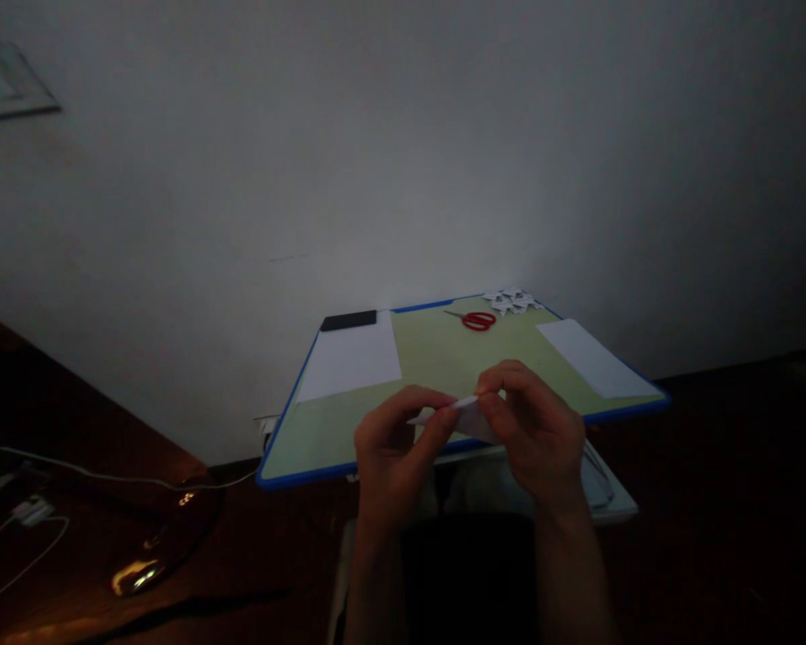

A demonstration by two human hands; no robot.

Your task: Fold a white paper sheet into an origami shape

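A small folded piece of white paper (pixel 468 417) is pinched between both hands, above the near edge of the green table (pixel 436 354). My left hand (pixel 403 448) grips its left part between thumb and forefinger, with a pointed tip sticking out to the left. My right hand (pixel 534 430) pinches the right part of the same paper, thumb below and forefinger on top. Part of the paper is hidden behind the fingers. Beyond the hands lie red-handled scissors (pixel 478 321), apart from both.
White sheets lie at the table's left (pixel 349 363) and right (pixel 595 356). A black flat object (pixel 348 320) rests on the left sheet. Several folded paper pieces (pixel 512 300) sit at the back right. The table has a blue rim, near a wall. White cables (pixel 127 477) run at left.
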